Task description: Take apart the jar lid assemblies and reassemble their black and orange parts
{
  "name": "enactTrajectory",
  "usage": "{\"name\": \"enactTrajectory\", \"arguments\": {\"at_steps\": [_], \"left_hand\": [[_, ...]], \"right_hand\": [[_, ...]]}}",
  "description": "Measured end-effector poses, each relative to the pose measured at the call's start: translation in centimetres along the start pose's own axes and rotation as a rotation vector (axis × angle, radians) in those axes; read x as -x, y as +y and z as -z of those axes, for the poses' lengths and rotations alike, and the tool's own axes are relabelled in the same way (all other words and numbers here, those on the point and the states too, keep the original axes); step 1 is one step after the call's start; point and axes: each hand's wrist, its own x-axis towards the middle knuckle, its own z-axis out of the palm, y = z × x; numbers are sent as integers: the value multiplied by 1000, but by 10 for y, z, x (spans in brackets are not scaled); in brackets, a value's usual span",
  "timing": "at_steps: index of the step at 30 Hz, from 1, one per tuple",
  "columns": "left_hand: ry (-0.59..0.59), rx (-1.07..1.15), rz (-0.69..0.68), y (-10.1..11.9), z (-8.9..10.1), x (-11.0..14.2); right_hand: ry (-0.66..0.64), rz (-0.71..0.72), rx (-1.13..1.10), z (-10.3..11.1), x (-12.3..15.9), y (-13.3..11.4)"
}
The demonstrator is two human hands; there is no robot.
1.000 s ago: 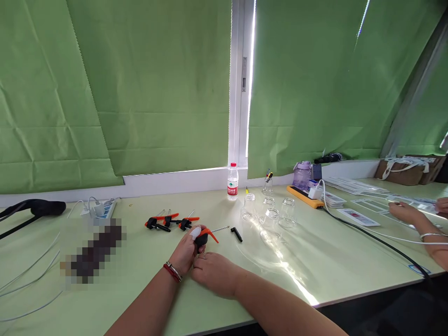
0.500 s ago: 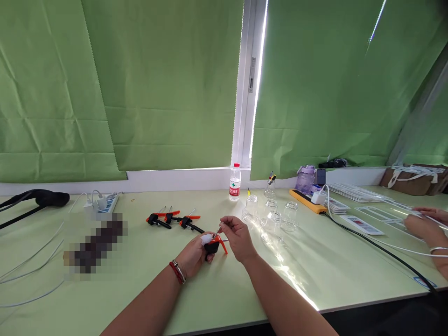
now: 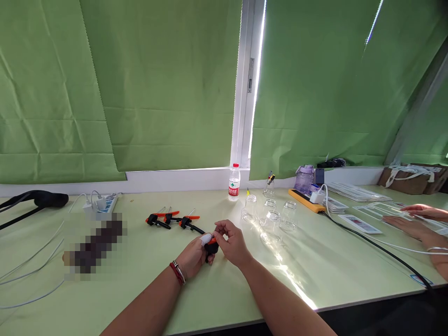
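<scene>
My left hand (image 3: 192, 255) is wrapped round a black-and-orange device (image 3: 211, 247), with a white covering on the thumb. At the device's orange part, the fingers of my right hand (image 3: 231, 240) are closed in a pinch. They cover most of the orange piece, and any thin metal rod between them is hidden. Beyond my left hand lie three similar black-and-orange devices with thin metal rods, one of them nearest (image 3: 189, 222), the leftmost (image 3: 158, 220) farther off.
Several upturned clear glasses (image 3: 273, 220) stand right of my hands, behind them a red-capped water bottle (image 3: 234, 183). An orange power strip (image 3: 305, 200) trails a black cable to the table's front edge. At far right a co-worker's hands (image 3: 413, 226) rest over white frames. A blurred dark object (image 3: 96, 245) lies left.
My right hand has shifted slightly left, closer over the device. The metal rod seen earlier in its fingers no longer shows. The co-worker's hands have moved left and flattened on the frames.
</scene>
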Motion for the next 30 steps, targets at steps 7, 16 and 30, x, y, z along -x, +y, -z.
{"name": "enactTrajectory", "arguments": {"at_steps": [7, 16, 30], "left_hand": [[10, 2, -34, -4, 4, -2], [86, 143, -33, 4, 8, -3], [-195, -226, -61, 24, 21, 7]], "right_hand": [[-142, 205, 342, 2, 1, -7], [-301, 191, 450, -6, 7, -12], [-417, 210, 435, -1, 5, -17]]}}
